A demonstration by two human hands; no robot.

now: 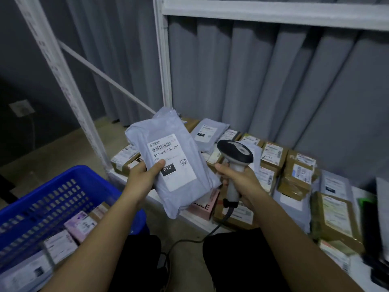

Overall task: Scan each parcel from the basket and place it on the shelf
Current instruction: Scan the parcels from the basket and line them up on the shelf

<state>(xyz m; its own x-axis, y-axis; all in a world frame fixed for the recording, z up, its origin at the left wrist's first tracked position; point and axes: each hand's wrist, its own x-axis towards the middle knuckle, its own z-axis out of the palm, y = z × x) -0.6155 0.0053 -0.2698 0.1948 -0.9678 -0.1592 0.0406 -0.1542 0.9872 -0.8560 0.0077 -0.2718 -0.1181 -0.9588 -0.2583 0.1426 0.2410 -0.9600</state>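
My left hand [143, 175] grips a grey plastic mailer parcel [185, 192] by its left edge, thumb on its white label marked "010", label facing me. My right hand [237, 182] holds a corded handheld barcode scanner [235, 157] by its handle, just right of the parcel, its dark head above my fingers. The blue plastic basket [52, 194] stands at the lower left with several small parcels in it. The low white shelf [189, 219] runs from centre to lower right, crowded with cardboard boxes and grey mailers.
White shelf uprights [162, 60] rise behind the parcel, with a grey curtain at the back. A pink box [202, 207] sits at the shelf's front edge. The scanner cable [189, 239] trails down to the floor between my legs. A green-and-black object lies at the far right.
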